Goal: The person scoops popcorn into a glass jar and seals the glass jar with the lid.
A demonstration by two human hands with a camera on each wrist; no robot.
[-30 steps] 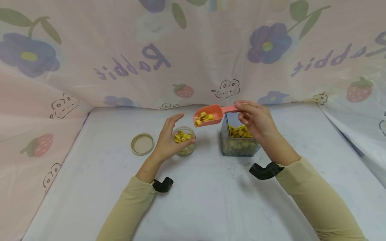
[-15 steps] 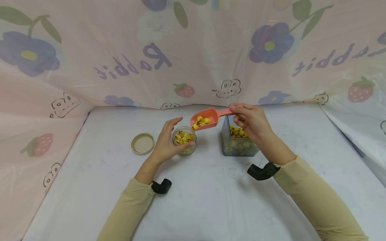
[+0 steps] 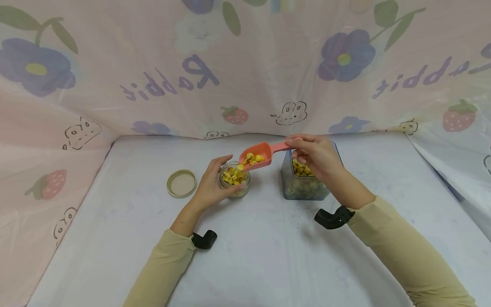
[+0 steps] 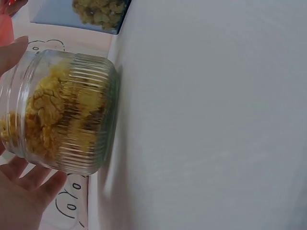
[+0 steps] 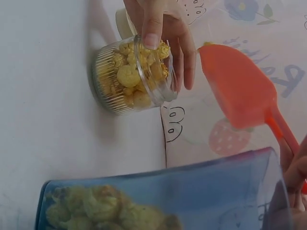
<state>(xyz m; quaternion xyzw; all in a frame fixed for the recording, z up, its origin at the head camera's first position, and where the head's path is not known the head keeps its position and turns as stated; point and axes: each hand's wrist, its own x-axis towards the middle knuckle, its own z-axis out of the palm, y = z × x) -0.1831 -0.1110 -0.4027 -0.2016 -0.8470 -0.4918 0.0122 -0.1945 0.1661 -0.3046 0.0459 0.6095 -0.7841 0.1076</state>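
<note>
Tan sleeves (image 3: 161, 266) lead up a white-covered table (image 3: 253, 251) to a left hand (image 3: 212, 184), its thumb and fingers curved around a glass jar (image 4: 91, 67) of yellow popcorn. The jar stands between a round lid (image 3: 182, 183) and a blue-tinted container (image 3: 305, 195) of more popcorn, while the fingers of the right hand (image 3: 318, 157) pinch the handle of a coral scoop (image 3: 265, 149), its loaded lip tilted over the jar's mouth. Beyond hangs a pink curtain (image 3: 245, 76) printed with flowers and strawberries.
</note>
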